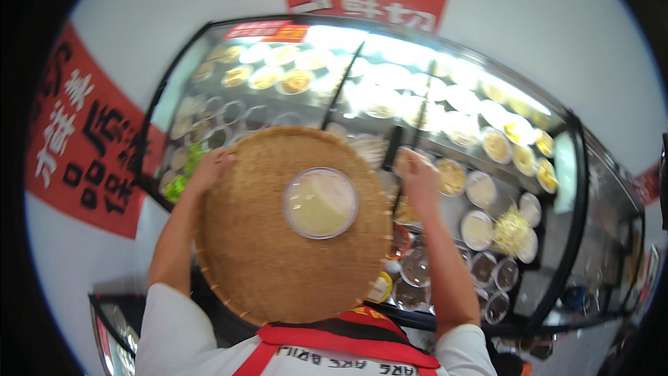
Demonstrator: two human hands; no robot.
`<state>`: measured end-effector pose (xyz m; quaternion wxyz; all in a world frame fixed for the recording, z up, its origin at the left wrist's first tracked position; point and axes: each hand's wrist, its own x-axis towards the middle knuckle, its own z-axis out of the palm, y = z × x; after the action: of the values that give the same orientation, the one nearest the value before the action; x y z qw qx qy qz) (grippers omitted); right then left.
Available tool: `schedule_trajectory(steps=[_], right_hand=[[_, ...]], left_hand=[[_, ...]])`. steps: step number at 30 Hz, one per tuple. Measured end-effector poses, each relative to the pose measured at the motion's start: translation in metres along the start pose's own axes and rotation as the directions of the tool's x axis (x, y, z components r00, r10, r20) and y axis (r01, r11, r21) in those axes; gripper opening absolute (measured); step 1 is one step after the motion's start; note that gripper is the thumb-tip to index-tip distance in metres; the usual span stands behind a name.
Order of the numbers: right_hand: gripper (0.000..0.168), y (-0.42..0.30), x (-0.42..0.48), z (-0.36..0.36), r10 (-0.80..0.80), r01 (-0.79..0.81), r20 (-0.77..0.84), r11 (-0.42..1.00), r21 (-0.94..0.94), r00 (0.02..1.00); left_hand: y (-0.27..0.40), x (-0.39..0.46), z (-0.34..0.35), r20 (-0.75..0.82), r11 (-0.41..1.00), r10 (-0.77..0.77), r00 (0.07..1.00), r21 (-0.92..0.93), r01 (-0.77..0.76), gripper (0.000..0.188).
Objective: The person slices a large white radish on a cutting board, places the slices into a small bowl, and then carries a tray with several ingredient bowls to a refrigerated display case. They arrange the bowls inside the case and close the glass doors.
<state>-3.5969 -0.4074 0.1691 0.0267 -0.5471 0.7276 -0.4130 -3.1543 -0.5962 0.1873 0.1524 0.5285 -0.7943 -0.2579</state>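
A round woven bamboo tray (250, 250) is held before my chest, my left hand (211, 169) gripping its upper left rim. Resting on the tray, right of its middle, is a round clear plastic container (320, 202) with pale yellow-white contents. Beyond the tray's right edge, my right hand (421, 180) is raised with curled fingers at the front of a glass display case. Close beside those fingers are a black handle (393, 147) and a dark upright door edge (425, 99). Whether the fingers grip that edge cannot be made out. The tray hides part of the case.
The lit display case (579, 177) spans the space ahead, its shelves lined with round containers of food (451, 176). Green leaves (180, 185) lie inside at left, pale shreds (512, 231) at right. Dark-looking round containers (416, 266) stand low down. Red banners (88, 141) bear writing.
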Motion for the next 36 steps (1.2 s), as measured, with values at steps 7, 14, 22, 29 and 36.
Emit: schedule_trajectory(steps=[7, 14, 22, 29, 36], right_hand=[[0.019, -0.082, -0.015, -0.004, 0.108, -0.306, 0.580, 0.918, 0.255, 0.807], [0.023, -0.057, -0.013, 0.012, 0.219, -0.492, 0.736, 0.853, 0.175, 0.641], [0.020, -0.058, -0.014, 0.006, 0.219, -0.498, 0.698, 0.837, 0.224, 0.681], [0.024, -0.038, -0.042, -0.044, 0.134, -0.180, 0.166, 0.937, 0.301, 0.977], [0.023, 0.251, -0.222, -0.144, 0.969, -0.367, -0.172, 0.226, 0.903, 0.175]], left_hand=[[-0.015, 0.007, 0.006, -0.038, 0.999, 0.025, 0.999, -0.026, -0.026, 0.034], [0.017, 0.014, 0.011, 0.021, 1.000, -0.001, 1.000, -0.027, 0.001, 0.034], [-0.018, 0.027, 0.012, 0.022, 0.999, 0.030, 0.999, -0.018, -0.030, 0.029], [-0.026, 0.017, 0.013, 0.010, 1.000, -0.013, 1.000, 0.003, 0.013, 0.027], [-0.017, -0.011, 0.007, 0.037, 0.984, -0.031, 0.999, -0.175, 0.037, 0.032]])
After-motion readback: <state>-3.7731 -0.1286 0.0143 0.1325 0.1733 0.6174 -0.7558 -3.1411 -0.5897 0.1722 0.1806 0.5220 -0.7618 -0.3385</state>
